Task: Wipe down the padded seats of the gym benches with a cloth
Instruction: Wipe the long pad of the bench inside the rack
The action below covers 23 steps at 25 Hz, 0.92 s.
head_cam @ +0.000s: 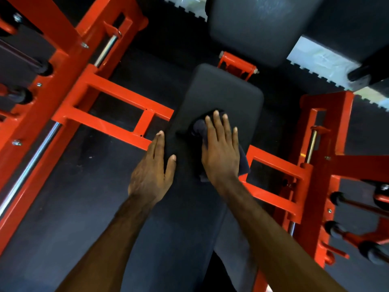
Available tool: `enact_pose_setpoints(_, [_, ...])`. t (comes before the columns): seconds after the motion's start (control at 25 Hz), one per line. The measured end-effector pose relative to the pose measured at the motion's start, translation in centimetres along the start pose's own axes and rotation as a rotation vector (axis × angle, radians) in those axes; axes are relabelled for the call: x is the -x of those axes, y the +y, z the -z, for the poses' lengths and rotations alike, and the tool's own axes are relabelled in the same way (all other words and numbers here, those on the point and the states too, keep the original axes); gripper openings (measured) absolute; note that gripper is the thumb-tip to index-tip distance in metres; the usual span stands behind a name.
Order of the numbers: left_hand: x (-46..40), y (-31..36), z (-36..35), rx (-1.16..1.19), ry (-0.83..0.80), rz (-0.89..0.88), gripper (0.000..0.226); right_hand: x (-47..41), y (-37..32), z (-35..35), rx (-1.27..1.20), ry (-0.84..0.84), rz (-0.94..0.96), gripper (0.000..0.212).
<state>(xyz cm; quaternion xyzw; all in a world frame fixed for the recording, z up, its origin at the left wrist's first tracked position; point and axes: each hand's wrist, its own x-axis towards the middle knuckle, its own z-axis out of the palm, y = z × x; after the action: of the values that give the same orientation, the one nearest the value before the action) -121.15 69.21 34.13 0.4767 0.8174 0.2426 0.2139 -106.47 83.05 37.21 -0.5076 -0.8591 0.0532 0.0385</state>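
The right hand [221,152] lies flat, fingers spread, pressing a dark cloth [199,128] onto the black padded seat [227,95]. The left hand [152,169] rests open-fingered along the seat's left edge, holding nothing.

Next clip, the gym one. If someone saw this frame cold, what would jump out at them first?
The bright red steel frame catches the eye first, flanking the picture on both sides against the dark floor. Next come the two bare hands in the centre: the right hand lies flat on a dark cloth on the black padded seat, while the left hand rests flat on the seat's left edge.
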Motion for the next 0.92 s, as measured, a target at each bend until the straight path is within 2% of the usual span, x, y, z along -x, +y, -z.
enact_pose_setpoints(0.12, [-0.3, -0.2, -0.2, 0.005, -0.01, -0.013, 0.073, -2.0, 0.1, -0.4, -0.032, 0.031, -0.071, 0.067])
enact_pose_setpoints(0.28, [-0.6, 0.1, 0.6, 0.024, -0.049, 0.023, 0.073, 2.7, 1.5, -0.2, -0.067, 0.004, -0.119, 0.064])
enact_pose_setpoints(0.36, [-1.9, 0.2, 0.7, 0.039, -0.048, 0.016, 0.072, -0.3, 2.3, -0.1, -0.042, 0.029, -0.132, 0.067])
enact_pose_setpoints(0.52, [-6.3, 0.3, -0.5, 0.069, -0.017, -0.061, 0.073, -7.9, 3.2, -0.3, -0.044, 0.051, -0.29, 0.071])
enact_pose_setpoints(0.68, [-7.1, 0.7, -1.3, 0.04, -0.003, -0.094, 0.071, -2.1, 4.6, 0.0, -0.078, 0.038, -0.234, 0.071])
enact_pose_setpoints(0.76, [-7.1, 0.5, -1.5, 0.028, 0.008, -0.111, 0.07, -5.0, 5.4, -0.3, -0.079, 0.048, -0.237, 0.073])
enact_pose_setpoints(0.84, [-7.1, 0.3, -1.5, 0.033, 0.011, -0.107, 0.069, -10.4, 5.8, -0.1, -0.094, 0.078, -0.319, 0.072])
enact_pose_setpoints(0.92, [-7.2, 0.5, -1.4, 0.048, 0.007, -0.099, 0.069, -12.0, 6.4, 0.1, -0.1, 0.09, -0.367, 0.069])
